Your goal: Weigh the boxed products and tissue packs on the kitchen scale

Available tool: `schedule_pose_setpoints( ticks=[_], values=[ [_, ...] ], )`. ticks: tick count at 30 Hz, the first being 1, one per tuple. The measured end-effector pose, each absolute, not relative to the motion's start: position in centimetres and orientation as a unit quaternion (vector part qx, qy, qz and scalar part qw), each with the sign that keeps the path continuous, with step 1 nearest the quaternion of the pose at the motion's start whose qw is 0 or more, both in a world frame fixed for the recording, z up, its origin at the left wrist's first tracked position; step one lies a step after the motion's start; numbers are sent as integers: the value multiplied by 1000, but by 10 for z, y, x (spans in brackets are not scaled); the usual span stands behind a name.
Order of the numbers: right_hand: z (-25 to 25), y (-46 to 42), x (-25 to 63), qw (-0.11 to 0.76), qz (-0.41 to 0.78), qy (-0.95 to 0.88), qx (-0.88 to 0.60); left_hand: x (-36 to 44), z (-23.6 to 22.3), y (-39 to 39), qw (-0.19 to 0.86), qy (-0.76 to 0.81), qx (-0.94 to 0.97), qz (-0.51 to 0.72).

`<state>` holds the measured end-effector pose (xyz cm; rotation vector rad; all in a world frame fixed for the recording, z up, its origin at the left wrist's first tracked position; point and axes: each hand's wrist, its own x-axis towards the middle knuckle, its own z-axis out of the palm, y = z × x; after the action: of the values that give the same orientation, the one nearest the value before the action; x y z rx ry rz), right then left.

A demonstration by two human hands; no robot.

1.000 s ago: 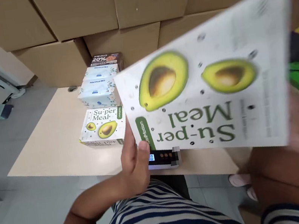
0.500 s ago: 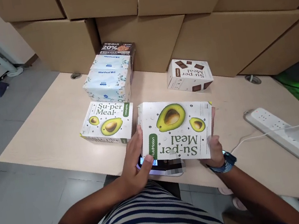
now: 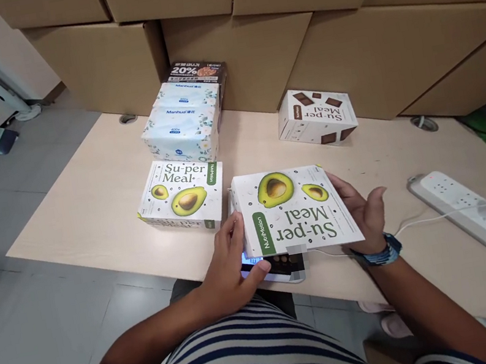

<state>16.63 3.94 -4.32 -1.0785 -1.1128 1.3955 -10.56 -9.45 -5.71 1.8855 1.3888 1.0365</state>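
A white Su-per Meal box (image 3: 300,231) with avocado pictures lies face up between my hands, above or on a flat scale; whether it touches the scale is hidden. My left hand (image 3: 228,259) presses its fingers along the box's left side, thumb stretched out over the scale's front. At the right side, my right hand (image 3: 364,214) has its fingers against the box edge, partly hidden, with the thumb raised away from it. Below the box's front edge shows the scale (image 3: 249,261) with a lit display. A second avocado meal box (image 3: 184,195) sits left of my left hand.
Behind the second box stand tissue packs (image 3: 182,127) and a dark box (image 3: 196,71). A chocolate-pictured meal box (image 3: 316,117) is at the back right. Cardboard boxes (image 3: 231,53) wall the table's rear. A white power strip (image 3: 477,217) with a cable lies on the right.
The held box has tipped flatter, its front edge rising in view. My right thumb has come off the box and points up. The view has shifted slightly.
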Motion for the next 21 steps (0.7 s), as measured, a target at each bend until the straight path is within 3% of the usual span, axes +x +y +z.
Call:
schedule_pose_setpoints(
  ticks=[5, 8, 14, 21],
  values=[
    [-42, 41, 162, 459, 614, -446, -461, -106, -72, -85, 201, 511, 750, 368],
    [-40, 42, 165, 440, 649, -434, -443, -108, -76, -83, 208, 500, 760, 360],
    [-39, 46, 173, 479, 658, -419, -402, -112, -72, -83, 200, 487, 760, 382],
    [-32, 50, 171, 535, 656, -366, -387, -103, -64, -86, 89, 435, 794, 416]
  ],
)
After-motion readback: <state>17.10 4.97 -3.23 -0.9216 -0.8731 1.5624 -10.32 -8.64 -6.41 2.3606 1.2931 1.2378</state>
